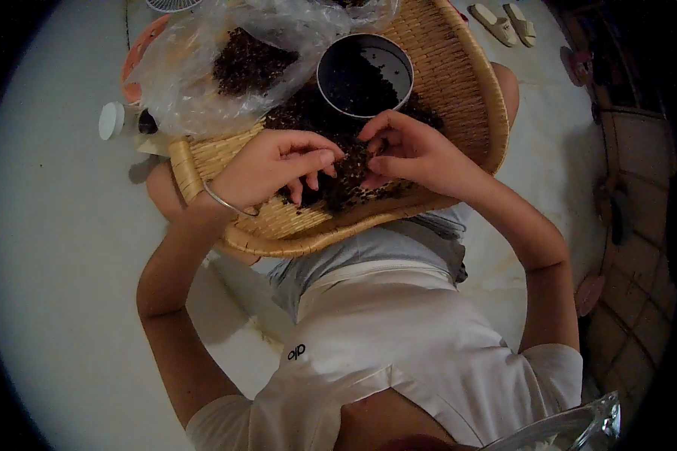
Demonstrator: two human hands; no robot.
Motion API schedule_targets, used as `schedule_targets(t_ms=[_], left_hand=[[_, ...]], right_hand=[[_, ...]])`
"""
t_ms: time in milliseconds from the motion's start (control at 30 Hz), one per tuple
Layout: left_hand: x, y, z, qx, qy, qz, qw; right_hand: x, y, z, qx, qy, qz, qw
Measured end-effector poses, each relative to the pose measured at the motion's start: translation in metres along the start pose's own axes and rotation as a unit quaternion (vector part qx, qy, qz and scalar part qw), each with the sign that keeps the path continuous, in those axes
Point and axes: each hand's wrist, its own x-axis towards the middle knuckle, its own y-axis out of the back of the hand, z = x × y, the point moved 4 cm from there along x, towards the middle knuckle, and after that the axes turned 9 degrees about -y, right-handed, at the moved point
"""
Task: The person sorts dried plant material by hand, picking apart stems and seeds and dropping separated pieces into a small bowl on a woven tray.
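Note:
A woven basket (474, 98) rests across the lap, with dark crumbly material (301, 113) spread over its bottom. My left hand (289, 165), a bangle at its wrist, is over the near part of this material, fingers bent and somewhat apart. Just to its right, my right hand (406, 154) is curled with thumb and fingers close together, touching the dark bits; whatever lies between them is too small to name. Beyond the hands stands a round metal tin (400, 64), partly filled with dark material. A clear plastic bag (180, 90) holding more of it lies at the basket's far left.
Left of the basket are a white lid (111, 121) and a small jar. An orange-rimmed container (134, 64) shows behind the bag. A pair of slippers (496, 26) lies on the floor at the far right.

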Motion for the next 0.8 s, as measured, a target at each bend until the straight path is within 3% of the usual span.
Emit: schedule_targets(t_ms=[267, 600, 800], left_hand=[[-0.001, 0.000, 0.002, -0.010, 0.004, 0.004, 1.000], [-0.003, 0.000, 0.002, -0.012, 0.011, 0.000, 1.000], [-0.005, 0.011, 0.003, -0.016, 0.002, 0.026, 1.000]], right_hand=[[0.001, 0.001, 0.007, 0.021, -0.066, -0.032, 0.997], [0.002, 0.005, 0.006, 0.026, -0.056, -0.037, 0.997], [0.001, 0.009, 0.002, -0.131, -0.070, -0.021, 0.989]])
